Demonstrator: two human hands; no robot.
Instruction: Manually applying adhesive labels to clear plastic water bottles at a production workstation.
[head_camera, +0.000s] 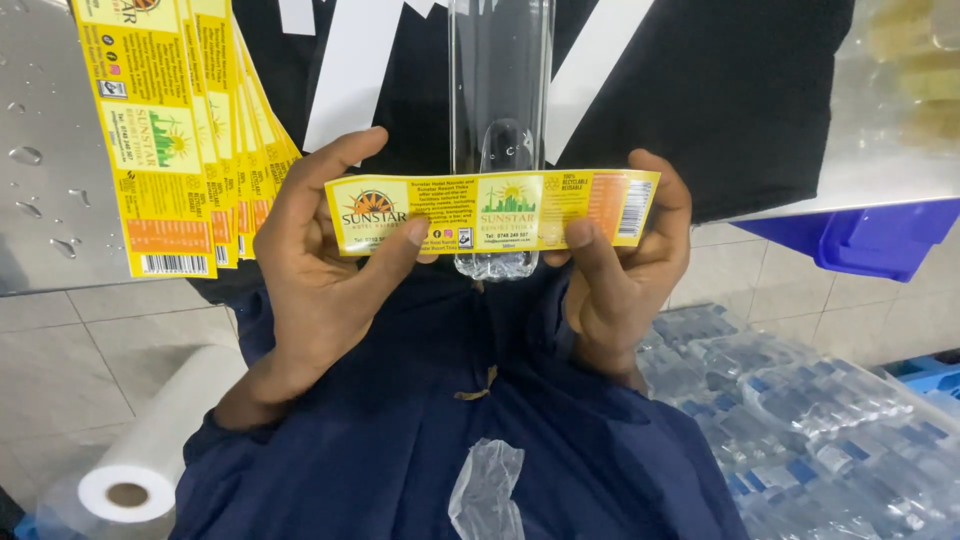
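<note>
Head view shows our left hand (310, 265) and right hand (625, 265) pinching a long yellow label (495, 212) flat against a clear bottle (500, 130). We think it is not wrapped round yet. More yellow labels (165, 130) hang off the shiny bench (50, 150).
</note>
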